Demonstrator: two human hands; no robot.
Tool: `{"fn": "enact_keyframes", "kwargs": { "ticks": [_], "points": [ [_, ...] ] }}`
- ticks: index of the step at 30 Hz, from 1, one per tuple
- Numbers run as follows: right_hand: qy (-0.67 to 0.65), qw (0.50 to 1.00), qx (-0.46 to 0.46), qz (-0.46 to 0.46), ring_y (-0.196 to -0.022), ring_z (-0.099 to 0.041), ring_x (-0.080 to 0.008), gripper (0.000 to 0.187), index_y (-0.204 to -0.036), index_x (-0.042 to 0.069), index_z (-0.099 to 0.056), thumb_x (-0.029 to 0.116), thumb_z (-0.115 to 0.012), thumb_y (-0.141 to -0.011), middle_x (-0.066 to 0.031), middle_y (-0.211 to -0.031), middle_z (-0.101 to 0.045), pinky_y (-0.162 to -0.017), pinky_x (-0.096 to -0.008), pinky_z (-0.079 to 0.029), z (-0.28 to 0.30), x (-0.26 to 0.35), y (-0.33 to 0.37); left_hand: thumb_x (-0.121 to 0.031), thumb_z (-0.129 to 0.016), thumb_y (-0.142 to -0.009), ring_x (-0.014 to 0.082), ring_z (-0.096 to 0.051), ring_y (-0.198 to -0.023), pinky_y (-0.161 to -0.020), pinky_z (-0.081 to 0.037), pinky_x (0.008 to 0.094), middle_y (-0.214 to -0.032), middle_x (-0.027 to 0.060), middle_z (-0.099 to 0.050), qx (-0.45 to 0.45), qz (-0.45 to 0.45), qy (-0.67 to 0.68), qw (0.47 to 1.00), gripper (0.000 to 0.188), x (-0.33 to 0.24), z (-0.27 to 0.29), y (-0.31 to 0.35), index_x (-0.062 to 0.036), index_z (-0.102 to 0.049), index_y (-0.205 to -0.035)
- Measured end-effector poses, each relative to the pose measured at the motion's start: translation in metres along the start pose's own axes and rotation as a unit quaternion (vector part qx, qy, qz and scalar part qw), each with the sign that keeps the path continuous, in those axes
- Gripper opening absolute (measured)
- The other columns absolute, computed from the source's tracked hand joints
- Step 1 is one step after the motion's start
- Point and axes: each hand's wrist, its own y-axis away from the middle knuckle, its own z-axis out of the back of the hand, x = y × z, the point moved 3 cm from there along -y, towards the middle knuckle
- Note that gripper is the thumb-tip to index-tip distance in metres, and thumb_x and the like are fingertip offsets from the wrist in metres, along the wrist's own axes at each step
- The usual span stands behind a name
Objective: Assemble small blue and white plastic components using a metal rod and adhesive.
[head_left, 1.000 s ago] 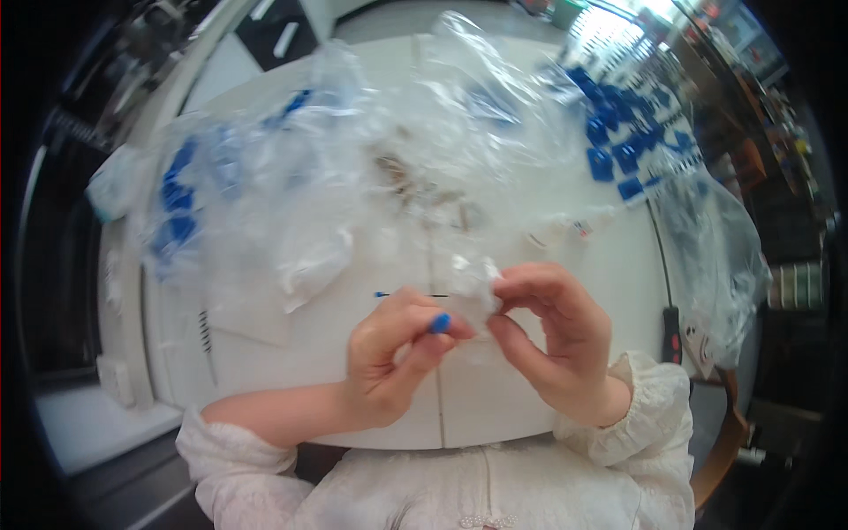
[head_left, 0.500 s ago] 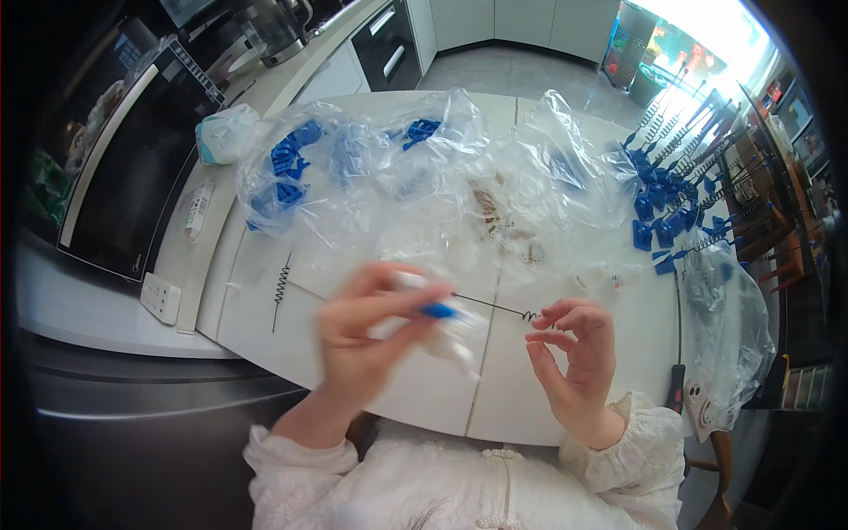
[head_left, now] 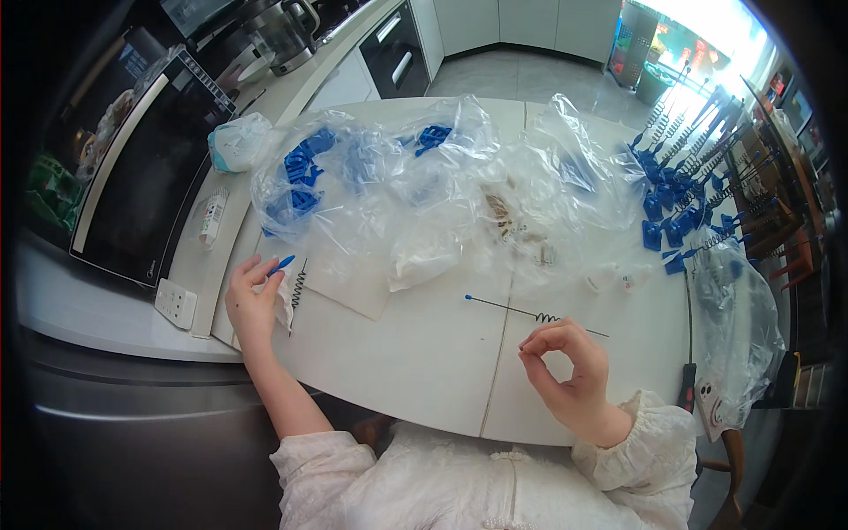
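Observation:
My left hand is out at the left side of the table, pinching a small pointed blue plastic piece. A crumpled white tissue hangs beneath its fingers. Right beside it lies a black coiled spring wire with straight ends. My right hand is closed, thumb and index fingertip pressed together; anything between them is too small to name. Just beyond that hand, a second spring wire with a blue tip rests on the white table, its coil near my knuckles.
Clear plastic bags with blue parts cover the far side. Blue-based spring pieces crowd the right edge, near a screwdriver and a phone. At left are a microwave and a power strip.
My left hand has swung left from the middle with the blue piece and tissue. My right hand's fingers have come together into a pinch, lower beside the blue-tipped wire.

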Motion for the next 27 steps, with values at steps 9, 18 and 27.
{"fn": "enact_keyframes", "kwargs": {
  "ticks": [9, 18, 27],
  "points": [
    [0.009, 1.000, 0.015, 0.014, -0.076, -0.064, -0.0165, 0.019, -0.089, 0.000, -0.062, -0.013, -0.067, -0.078, -0.0079, -0.087, -0.065, -0.065, -0.0267, -0.051, -0.001, 0.004, -0.002, -0.021, -0.074, -0.085, 0.0237, -0.063, -0.070, -0.064, -0.049, 0.0390, -0.087, 0.0076, -0.067, 0.063, 0.040, -0.016, 0.997, 0.023, -0.023, -0.021, 0.006, -0.0069, -0.075, -0.103],
    [0.002, 1.000, 0.014, 0.010, -0.076, -0.064, -0.0176, 0.019, -0.092, 0.000, -0.063, -0.012, -0.067, -0.078, -0.0085, -0.087, -0.065, -0.066, -0.0269, -0.052, 0.000, 0.006, 0.001, -0.028, -0.075, -0.083, 0.0230, -0.062, -0.081, -0.074, -0.050, 0.0362, -0.103, 0.0086, -0.067, 0.061, 0.056, -0.099, 0.992, 0.034, -0.013, -0.019, 0.009, -0.0074, -0.073, -0.110],
    [-0.039, 0.999, 0.015, 0.001, -0.077, -0.066, -0.0188, 0.020, -0.098, 0.000, -0.065, -0.010, -0.067, -0.081, -0.0093, -0.090, -0.065, -0.065, -0.0280, -0.053, -0.002, 0.001, 0.001, -0.021, -0.078, -0.080, 0.0215, -0.061, -0.079, -0.076, -0.050, 0.0331, -0.105, 0.0082, -0.068, 0.061, 0.005, -0.059, 0.996, 0.038, 0.019, -0.024, 0.002, -0.0042, -0.071, -0.114]
  ]
}}
